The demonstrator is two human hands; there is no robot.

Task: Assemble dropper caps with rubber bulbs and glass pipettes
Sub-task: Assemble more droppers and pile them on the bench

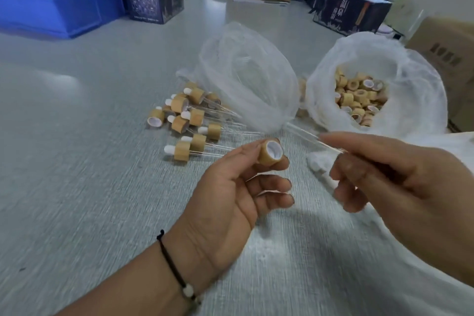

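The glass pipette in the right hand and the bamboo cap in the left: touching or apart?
Apart. The head view shows bare table between the glass pipette, pinched by the right hand, and the bamboo cap in the left hand.

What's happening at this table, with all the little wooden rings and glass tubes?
A person is putting dropper caps together by hand. The left hand pinches a bamboo cap, white lining facing up, while the right hand holds a thin glass pipette, not yet pushed into the cap. Finished droppers with white bulbs lie in a pile on the table. A plastic bag of loose caps sits behind the right hand, beside another clear bag whose contents are hard to make out.
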